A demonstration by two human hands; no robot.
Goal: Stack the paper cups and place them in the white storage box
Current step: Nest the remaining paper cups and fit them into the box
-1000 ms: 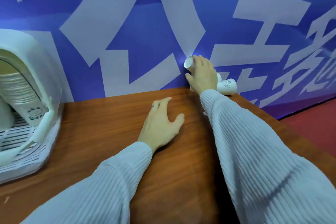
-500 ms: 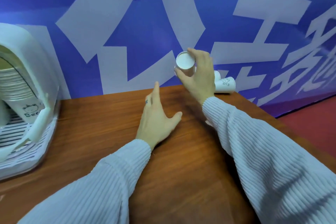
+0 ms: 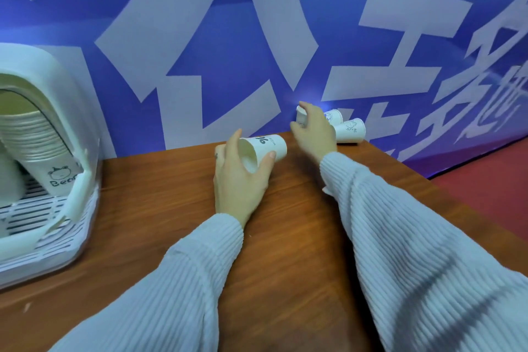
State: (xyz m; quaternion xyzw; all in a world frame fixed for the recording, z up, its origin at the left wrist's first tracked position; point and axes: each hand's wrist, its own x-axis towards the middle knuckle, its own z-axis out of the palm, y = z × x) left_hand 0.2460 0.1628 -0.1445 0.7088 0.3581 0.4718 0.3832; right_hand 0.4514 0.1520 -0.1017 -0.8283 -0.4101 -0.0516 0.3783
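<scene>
My left hand (image 3: 238, 180) grips a white paper cup (image 3: 264, 150) lying sideways, its open mouth toward me, near the table's far edge. My right hand (image 3: 313, 130) reaches to the back right and curls round another paper cup (image 3: 301, 117) against the wall. Two more cups (image 3: 350, 130) lie on their sides just right of that hand. At the left stands the white storage box (image 3: 71, 111), its front open, with a tall stack of paper cups (image 3: 43, 151) leaning inside.
The brown wooden table (image 3: 285, 251) runs from the box to a right edge near the loose cups. A blue wall with large white characters (image 3: 228, 51) stands directly behind. Red floor (image 3: 491, 180) shows at the right.
The cup my right hand lifted has passed into my left hand. My right hand has gone back to the cups by the wall and closed on another one.
</scene>
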